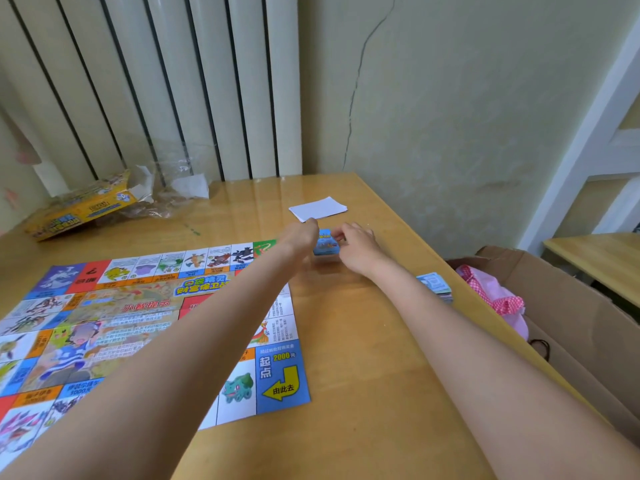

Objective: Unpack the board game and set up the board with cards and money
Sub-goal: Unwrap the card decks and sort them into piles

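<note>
From the head camera, much is covered by the person's two forearms, which reach forward across the wooden worktop (363,375). The left forearm lies over the middle of the paper game board (114,327), hiding part of its title and centre panel; the board's left and lower edges run out of the picture. The left hand (300,235) and right hand (358,249) meet at a stack of blue cards (325,245) just beyond the board's far right corner. The fingers of both hands curl round the stack's sides, gripping it, though the fingertips themselves are mostly hidden and the card print is too blurred to read.

On the board, the blue corner square reads "起点", "2000元" and "由此去" on a yellow arrow. The centre shows "小智提示"; smaller text is illegible.

A white card pile (318,208) lies just behind the hands, blank side up. A stack of play money (435,286) sits at the worktop's right edge, partly behind the right forearm. The opened yellow game box (79,211) and crumpled clear wrapping (162,188) lie at the far left, their lettering unreadable. Beside the worktop stands a cardboard carton (571,306) holding something pink.
</note>
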Motion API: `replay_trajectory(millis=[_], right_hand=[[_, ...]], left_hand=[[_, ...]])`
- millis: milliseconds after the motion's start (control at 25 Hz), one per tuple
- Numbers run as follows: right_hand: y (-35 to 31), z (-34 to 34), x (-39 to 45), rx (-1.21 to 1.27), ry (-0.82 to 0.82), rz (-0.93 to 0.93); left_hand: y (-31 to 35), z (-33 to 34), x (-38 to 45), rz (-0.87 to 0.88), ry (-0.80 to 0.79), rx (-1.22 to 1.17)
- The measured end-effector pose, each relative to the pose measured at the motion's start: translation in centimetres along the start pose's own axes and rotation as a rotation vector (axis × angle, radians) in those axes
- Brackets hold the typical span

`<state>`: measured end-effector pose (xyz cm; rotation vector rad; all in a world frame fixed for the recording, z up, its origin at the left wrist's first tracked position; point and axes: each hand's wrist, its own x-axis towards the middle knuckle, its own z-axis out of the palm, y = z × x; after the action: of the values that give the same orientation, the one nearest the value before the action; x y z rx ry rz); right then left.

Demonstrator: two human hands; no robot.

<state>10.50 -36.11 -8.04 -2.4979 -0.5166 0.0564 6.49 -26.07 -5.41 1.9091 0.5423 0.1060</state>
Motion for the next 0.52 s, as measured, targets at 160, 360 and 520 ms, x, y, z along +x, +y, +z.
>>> replay_trajectory(millis=[160,360,520], right_hand=[[0.2,0.0,0.0,0.061,-0.003,0.005],[0.3,-0.1,0.0,0.088,0.006,0.012],[0.4,-0.1,0.0,0.124,0.014,0.018]], left_hand=[[1.8,-0.5,-0.3,-0.065,-0.043,0.009],[2.5,0.3,-0.2,-0.080,-0.034,0.013],[2.4,-0.9,-0.2,-0.174,-0.039,-0.120]])
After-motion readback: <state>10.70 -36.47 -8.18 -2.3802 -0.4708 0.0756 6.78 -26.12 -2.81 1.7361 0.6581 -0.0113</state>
